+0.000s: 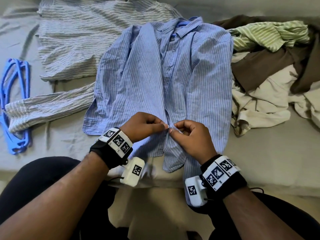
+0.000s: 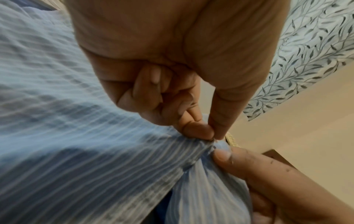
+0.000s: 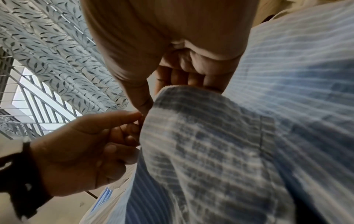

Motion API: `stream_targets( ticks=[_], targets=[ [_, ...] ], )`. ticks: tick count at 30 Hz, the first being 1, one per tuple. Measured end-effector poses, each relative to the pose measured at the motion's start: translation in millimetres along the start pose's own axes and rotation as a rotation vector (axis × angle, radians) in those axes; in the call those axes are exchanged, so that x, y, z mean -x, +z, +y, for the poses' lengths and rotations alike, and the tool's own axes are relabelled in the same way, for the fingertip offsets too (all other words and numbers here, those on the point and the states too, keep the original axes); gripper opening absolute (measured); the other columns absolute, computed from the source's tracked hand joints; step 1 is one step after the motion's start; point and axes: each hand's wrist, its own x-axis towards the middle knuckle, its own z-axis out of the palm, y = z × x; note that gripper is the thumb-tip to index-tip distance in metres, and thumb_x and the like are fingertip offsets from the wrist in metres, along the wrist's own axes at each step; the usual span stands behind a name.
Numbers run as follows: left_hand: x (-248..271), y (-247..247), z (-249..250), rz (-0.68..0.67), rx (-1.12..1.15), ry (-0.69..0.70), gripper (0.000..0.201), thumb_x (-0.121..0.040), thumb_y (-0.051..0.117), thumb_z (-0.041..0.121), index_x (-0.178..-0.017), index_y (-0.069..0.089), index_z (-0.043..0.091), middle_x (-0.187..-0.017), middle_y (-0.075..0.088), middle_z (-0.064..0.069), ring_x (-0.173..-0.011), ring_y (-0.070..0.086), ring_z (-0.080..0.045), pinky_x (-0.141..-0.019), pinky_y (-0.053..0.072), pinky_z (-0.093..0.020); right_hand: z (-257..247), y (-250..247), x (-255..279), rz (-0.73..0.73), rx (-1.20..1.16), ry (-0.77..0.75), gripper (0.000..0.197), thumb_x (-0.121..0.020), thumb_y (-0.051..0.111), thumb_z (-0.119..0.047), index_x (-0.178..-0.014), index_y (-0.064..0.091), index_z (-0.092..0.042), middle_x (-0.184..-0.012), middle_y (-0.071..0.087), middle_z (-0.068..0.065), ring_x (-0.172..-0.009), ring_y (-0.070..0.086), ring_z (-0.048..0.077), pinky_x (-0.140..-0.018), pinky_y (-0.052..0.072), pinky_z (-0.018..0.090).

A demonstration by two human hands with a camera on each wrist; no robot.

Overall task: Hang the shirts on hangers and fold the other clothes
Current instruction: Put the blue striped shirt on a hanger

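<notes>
— Where the bed sheet [image 1: 72, 153] runs out at the far left, what lies there?

— Blue plastic hangers [image 1: 15, 104], stacked flat, with the cuff of a grey-and-white striped crinkled shirt [image 1: 83, 44] lying over them. That shirt is spread across the upper left of the bed, one sleeve stretched toward the hangers.

— And beside it?

— A light blue shirt with thin white stripes [image 1: 155, 80], laid face up in the middle, collar away from the person, its hem reaching the near edge of the bed. A blue hanger [image 1: 183, 23] shows inside the collar. The left sleeve is folded down over the front.

— What are the hands doing?

— The left hand [image 1: 143, 126] pinches the left edge of the placket low on the shirt between thumb and forefinger, other fingers curled in. The right hand [image 1: 190, 137] pinches the opposite edge just beside it; their fingertips nearly touch. I cannot tell whether a button sits between them.

— And to the right?

— A heap of clothes: a green-and-white striped garment [image 1: 270, 34] on top, a brown one [image 1: 259, 70] under it, a cream one [image 1: 263, 103] nearest the person, touching the blue shirt's right side.
</notes>
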Motion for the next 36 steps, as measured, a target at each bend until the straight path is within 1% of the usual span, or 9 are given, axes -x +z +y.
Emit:
stream_targets(
  ticks=[5,11,13,18,21,26,31,34,36],
  targets=[
    [6.1,-5.5,0.4,-0.008,0.069,-0.020,0.021,-0.094,0.075,0.018,-0.099,0.077,-0.003,-0.067,0.068,0.006,-0.043,0.052,0.006,-0.044,0.033,-0.003,-8.7,8.8,0.0,0.019,-0.008,-0.039,0.009,-0.084,0.087,-0.025,-0.081,0.079,-0.025,-0.059,0.064,-0.013,-0.056,0.056,0.005,-0.058,0.049,0.024],
    [10.3,-12.4,-3.9,0.012,0.088,-0.044,0.018,-0.095,0.073,0.020,-0.096,0.076,0.002,-0.046,0.056,0.019,-0.041,0.051,0.007,-0.042,0.032,-0.003,-15.3,17.3,1.9,0.042,-0.032,-0.057,0.008,-0.083,0.089,-0.027,-0.086,0.083,-0.022,-0.073,0.076,-0.007,-0.071,0.072,0.010,-0.073,0.062,0.034],
    [11.3,-14.4,-6.4,0.026,0.089,-0.048,0.019,-0.095,0.074,0.021,-0.097,0.076,0.002,-0.052,0.060,0.017,-0.041,0.051,0.007,-0.042,0.032,-0.003,-16.9,20.1,1.6,0.047,-0.040,-0.056,0.010,-0.082,0.089,-0.028,-0.088,0.084,-0.021,-0.076,0.077,-0.007,-0.075,0.074,0.013,-0.076,0.063,0.037],
    [12.6,-18.4,-14.8,0.030,0.091,-0.076,0.021,-0.093,0.076,0.029,-0.094,0.078,0.008,-0.082,0.067,-0.011,-0.044,0.042,-0.004,-0.041,0.033,-0.013,-20.7,24.1,2.4,-0.009,-0.096,-0.068,0.006,-0.093,0.079,-0.022,-0.092,0.084,-0.020,-0.083,0.080,-0.004,-0.084,0.076,0.015,-0.081,0.062,0.040],
    [13.6,-19.5,-14.6,0.027,0.121,-0.086,0.019,-0.094,0.075,0.027,-0.095,0.078,0.009,-0.079,0.069,-0.006,-0.045,0.039,-0.007,-0.041,0.032,-0.016,-20.6,24.3,0.2,-0.011,-0.104,-0.060,0.011,-0.097,0.074,-0.021,-0.092,0.084,-0.020,-0.080,0.079,0.004,-0.080,0.075,0.024,-0.079,0.062,0.044],
    [14.6,-17.1,-9.2,0.071,0.151,-0.067,0.012,-0.094,0.074,0.018,-0.095,0.079,0.007,-0.060,0.067,0.010,-0.045,0.041,-0.004,-0.043,0.033,-0.014,-18.6,25.0,-2.3,-0.008,-0.121,-0.034,0.005,-0.088,0.084,-0.021,-0.089,0.082,-0.025,-0.061,0.068,0.002,-0.059,0.063,0.015,-0.068,0.059,0.036],
    [13.9,-14.2,-8.3,0.114,0.160,-0.043,0.022,-0.094,0.072,0.024,-0.077,0.081,0.013,-0.073,0.073,-0.009,-0.063,0.040,-0.026,-0.045,0.033,-0.021,-19.1,27.4,-1.5,0.061,-0.030,-0.125,0.007,-0.086,0.087,-0.026,-0.089,0.081,-0.029,-0.061,0.067,-0.004,-0.057,0.064,0.012,-0.062,0.056,0.027],
    [14.8,-14.4,-6.8,0.139,0.138,-0.012,0.033,-0.093,0.074,0.037,-0.071,0.079,0.014,-0.069,0.066,-0.015,-0.060,0.045,-0.021,-0.045,0.035,-0.018,-20.0,27.7,-0.8,0.079,0.023,-0.175,0.008,-0.086,0.087,-0.029,-0.092,0.081,-0.029,-0.065,0.069,-0.017,-0.057,0.064,0.005,-0.062,0.052,0.020],
    [14.5,-14.9,-7.7,0.145,0.114,0.013,0.027,-0.092,0.076,0.033,-0.073,0.079,0.014,-0.060,0.062,0.000,-0.054,0.050,-0.010,-0.047,0.037,-0.014,-21.2,26.8,-1.0,0.089,0.042,-0.188,0.009,-0.086,0.086,-0.029,-0.093,0.081,-0.028,-0.063,0.067,-0.023,-0.052,0.060,0.004,-0.059,0.047,0.015]
  ],
)
